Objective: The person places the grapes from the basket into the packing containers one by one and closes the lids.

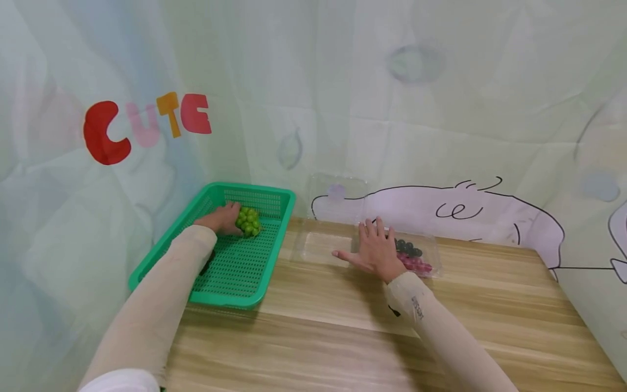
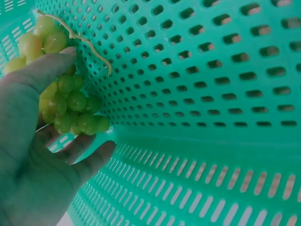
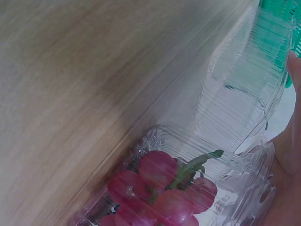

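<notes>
My left hand (image 1: 226,219) is inside the green plastic basket (image 1: 281,239), holding a bunch of green grapes (image 1: 249,222). In the left wrist view the thumb lies over the green grapes (image 2: 70,96), and the other fingers reach beneath them. A thin stem (image 2: 89,43) sticks out past the thumb. My right hand (image 1: 377,251) has its fingers spread at the clear plastic boxes. Beside it, a clear box (image 1: 433,247) contains dark grapes (image 1: 407,248) and red grapes (image 1: 415,264). In the right wrist view, red grapes (image 3: 157,170) with a green stem show through the plastic.
Left of the right hand stands another clear box (image 1: 323,247), its lid (image 1: 338,198) raised against the wall sheet (image 1: 333,136). A dark object (image 1: 208,263) lies in the basket, partly behind the left forearm. Everything stands on a wooden table (image 1: 313,337).
</notes>
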`<move>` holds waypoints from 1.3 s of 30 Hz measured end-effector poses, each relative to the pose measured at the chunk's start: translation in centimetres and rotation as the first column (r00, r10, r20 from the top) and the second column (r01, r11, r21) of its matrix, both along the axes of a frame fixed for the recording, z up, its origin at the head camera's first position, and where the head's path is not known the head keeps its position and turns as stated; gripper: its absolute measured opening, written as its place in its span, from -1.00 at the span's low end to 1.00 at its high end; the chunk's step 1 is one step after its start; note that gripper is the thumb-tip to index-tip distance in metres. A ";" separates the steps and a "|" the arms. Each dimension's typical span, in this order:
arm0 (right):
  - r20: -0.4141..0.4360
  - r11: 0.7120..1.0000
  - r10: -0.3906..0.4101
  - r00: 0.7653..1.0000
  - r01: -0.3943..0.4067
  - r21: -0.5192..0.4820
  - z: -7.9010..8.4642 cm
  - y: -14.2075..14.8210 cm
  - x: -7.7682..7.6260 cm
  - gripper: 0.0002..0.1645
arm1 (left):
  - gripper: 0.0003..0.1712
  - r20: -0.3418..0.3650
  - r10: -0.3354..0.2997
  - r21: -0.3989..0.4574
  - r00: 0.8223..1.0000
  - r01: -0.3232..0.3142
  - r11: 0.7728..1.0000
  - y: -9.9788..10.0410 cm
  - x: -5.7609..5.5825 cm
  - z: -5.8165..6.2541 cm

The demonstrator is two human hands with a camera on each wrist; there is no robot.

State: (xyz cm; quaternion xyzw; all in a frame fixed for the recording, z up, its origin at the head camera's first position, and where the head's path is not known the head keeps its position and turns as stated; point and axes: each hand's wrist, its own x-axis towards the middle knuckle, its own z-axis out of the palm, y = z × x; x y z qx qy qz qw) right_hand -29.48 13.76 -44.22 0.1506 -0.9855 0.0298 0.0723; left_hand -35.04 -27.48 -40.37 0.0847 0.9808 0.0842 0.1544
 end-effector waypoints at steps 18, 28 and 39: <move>0.012 1.000 0.006 1.000 -0.006 0.002 -0.1 0.0 -0.1 0.39 | -0.16 0.000 -0.029 0.055 1.000 0.029 0.998 -0.4 -0.3 -0.5; 0.012 1.000 0.009 1.000 -0.009 -0.007 -0.2 0.2 0.0 0.39 | -0.10 -0.016 -0.065 -0.008 0.998 0.065 0.998 -0.5 -0.4 -0.8; 0.022 1.000 0.002 1.000 -0.002 -0.006 -0.1 0.2 0.0 0.39 | -0.10 -0.001 -0.066 0.012 0.998 0.066 0.998 -0.4 -0.8 -1.5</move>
